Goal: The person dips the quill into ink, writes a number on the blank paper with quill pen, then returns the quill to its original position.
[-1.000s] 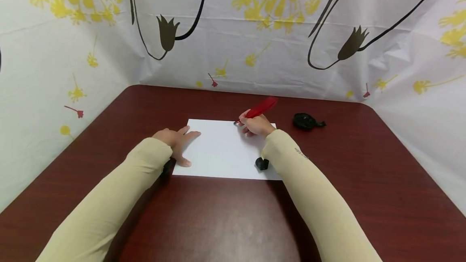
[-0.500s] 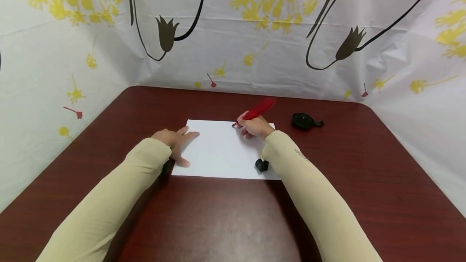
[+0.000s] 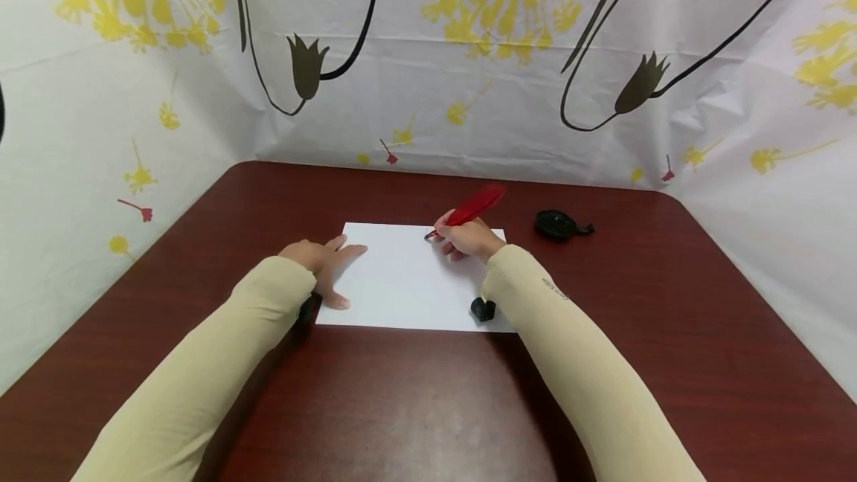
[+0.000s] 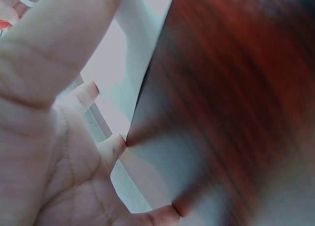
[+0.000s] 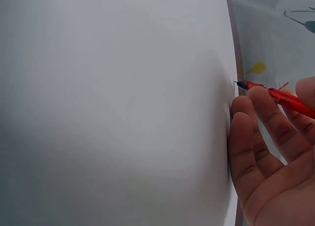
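White paper (image 3: 408, 277) lies flat on the dark red wooden counter (image 3: 415, 400). The left hand (image 3: 323, 259) presses its near-left part, fingers (image 3: 351, 250) straight and spread. The right hand (image 3: 469, 238) pinches a red feather pen (image 3: 469, 207), fingers curled round it, its tip on the paper near the far edge. A black ink pot (image 3: 559, 224) sits to the right.

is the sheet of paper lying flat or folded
Flat. The paper lies spread on the table, all its edges down; the left hand presses its left side and the right hand holds a red pen on it.
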Demonstrator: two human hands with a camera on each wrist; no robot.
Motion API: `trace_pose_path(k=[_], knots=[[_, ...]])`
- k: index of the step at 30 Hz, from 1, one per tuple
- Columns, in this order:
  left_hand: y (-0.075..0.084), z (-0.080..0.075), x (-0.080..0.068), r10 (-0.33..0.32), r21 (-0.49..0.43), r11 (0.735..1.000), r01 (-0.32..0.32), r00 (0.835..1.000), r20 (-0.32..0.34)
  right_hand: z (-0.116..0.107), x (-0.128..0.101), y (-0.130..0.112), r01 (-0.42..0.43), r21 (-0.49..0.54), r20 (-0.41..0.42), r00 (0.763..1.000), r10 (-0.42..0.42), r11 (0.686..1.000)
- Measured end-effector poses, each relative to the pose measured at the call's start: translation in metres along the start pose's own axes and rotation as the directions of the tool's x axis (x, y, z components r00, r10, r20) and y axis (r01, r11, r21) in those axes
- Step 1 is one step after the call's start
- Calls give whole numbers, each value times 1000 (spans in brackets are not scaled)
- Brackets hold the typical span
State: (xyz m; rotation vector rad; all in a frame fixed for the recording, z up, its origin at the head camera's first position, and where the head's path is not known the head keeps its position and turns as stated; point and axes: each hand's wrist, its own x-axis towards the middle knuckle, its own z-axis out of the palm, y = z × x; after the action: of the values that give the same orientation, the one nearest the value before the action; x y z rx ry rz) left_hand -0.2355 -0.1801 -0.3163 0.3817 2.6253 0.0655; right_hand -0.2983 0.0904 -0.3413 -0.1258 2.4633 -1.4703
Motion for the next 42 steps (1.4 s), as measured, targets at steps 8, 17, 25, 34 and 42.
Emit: trace_pose_path(k=[8,17,25,34,42], knots=[[2,1,-1,-4,17,1000,4,1000,1,-2,-3,1,-5,-15,39,999,5,1000],[2,0,-3,-8,14,1000,8,1000,-4,-2,-5,2,7,-20,56,998,-6,1000],[1,0,-1,4,12,1000,-4,1000,4,-1,-13,1,28,-26,91,996,-25,999],[0,-6,1,-3,38,999,1,999,36,-1,-15,-2,61,-58,111,992,-55,996],[0,-5,1,12,29,1000,-13,999,40,-2,-16,1,43,-55,118,992,-36,998]])
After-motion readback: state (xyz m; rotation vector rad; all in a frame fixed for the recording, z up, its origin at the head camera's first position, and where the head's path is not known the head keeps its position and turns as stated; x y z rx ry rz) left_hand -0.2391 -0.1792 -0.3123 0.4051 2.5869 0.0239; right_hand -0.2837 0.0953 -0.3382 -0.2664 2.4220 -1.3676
